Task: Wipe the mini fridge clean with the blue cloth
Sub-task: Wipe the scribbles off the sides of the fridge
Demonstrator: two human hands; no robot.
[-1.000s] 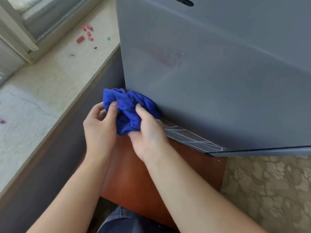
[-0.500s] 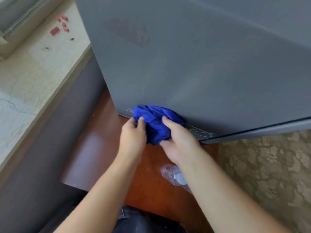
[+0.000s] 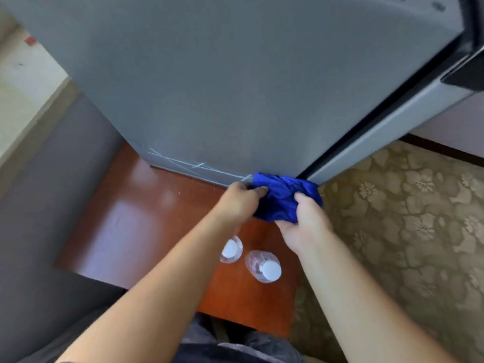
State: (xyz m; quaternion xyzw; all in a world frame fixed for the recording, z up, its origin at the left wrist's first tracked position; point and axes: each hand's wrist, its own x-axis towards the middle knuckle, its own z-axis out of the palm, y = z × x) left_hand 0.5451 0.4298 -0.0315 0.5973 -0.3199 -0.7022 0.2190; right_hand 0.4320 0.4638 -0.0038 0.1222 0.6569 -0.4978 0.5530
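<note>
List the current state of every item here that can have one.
blue cloth: bunched, held against the mini fridge at its bottom corner.
mini fridge: door looks shut; pale scratch-like lines along its lower edge.
left hand: grips the cloth.
right hand: grips the cloth.
farther water bottle: upright, white cap on.
nearer water bottle: upright, white cap on.

The fridge point(image 3: 235, 74) is grey, with pale lines near its bottom edge. The cloth point(image 3: 281, 195) at its corner is deep blue; the table point(image 3: 136, 218) under it reddish-brown; the carpet point(image 3: 406, 218) beside it tan, flowered.
</note>
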